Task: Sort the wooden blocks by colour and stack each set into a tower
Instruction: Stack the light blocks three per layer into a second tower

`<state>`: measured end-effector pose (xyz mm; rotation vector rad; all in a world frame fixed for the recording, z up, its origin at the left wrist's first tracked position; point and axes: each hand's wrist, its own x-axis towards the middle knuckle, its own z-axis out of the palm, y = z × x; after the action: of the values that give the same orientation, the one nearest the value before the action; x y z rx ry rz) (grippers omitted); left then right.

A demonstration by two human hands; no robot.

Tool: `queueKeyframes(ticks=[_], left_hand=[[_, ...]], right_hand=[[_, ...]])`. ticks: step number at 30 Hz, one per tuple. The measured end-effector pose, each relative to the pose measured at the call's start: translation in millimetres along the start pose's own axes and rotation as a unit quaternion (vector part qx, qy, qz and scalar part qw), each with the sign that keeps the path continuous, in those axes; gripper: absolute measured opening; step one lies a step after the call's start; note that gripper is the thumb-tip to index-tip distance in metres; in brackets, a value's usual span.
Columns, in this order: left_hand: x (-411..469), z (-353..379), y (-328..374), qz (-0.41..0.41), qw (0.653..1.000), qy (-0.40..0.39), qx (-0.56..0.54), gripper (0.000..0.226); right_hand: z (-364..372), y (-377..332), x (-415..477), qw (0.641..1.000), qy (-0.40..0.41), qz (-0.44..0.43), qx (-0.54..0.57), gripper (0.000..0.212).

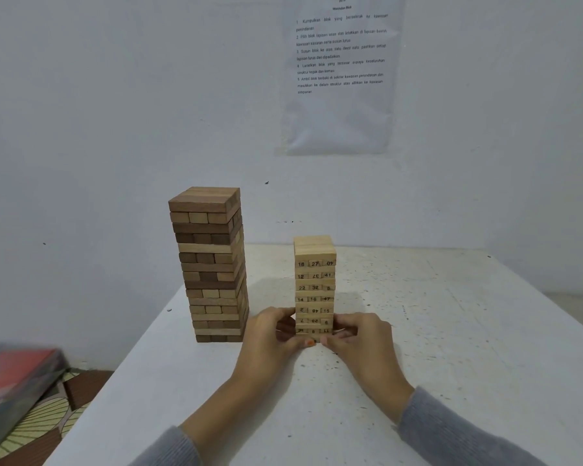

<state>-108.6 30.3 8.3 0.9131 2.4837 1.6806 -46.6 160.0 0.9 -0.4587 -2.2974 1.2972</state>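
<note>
Two block towers stand on the white table (435,331). The taller tower of brown blocks (212,264) is on the left, near the table's left edge. To its right rises a shorter tower of pale numbered blocks (314,280). My left hand (270,334) grips the base of the pale tower from the left, fingers curled round its lowest layers. My right hand (357,341) grips the same base from the right. The thumbs meet in front of the bottom layer and hide part of it.
A printed instruction sheet (340,72) hangs on the wall behind the table. A dark box with a red lid (14,385) lies at the lower left, off the table, above a patterned floor mat (44,425). The table's left edge runs diagonally just beside the brown tower.
</note>
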Motion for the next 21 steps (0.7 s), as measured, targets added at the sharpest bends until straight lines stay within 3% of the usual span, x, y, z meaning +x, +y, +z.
queueKeyframes(ticks=[6,12,21], left_hand=[[-0.4,2.1,-3.4,-0.001,1.000,0.016,-0.022,0.042],[1.7,4.0,-8.4,-0.014,0.999,0.023,-0.027,0.060],[1.8,3.9,-8.4,0.032,0.999,0.003,0.005,0.042]], right_hand=[[1.4,3.1,1.4,1.000,0.000,-0.004,0.001,0.033],[-0.6,1.0,3.8,0.997,-0.031,0.052,0.046,0.087],[0.1,3.5,3.5,0.999,-0.037,0.005,0.014,0.060]])
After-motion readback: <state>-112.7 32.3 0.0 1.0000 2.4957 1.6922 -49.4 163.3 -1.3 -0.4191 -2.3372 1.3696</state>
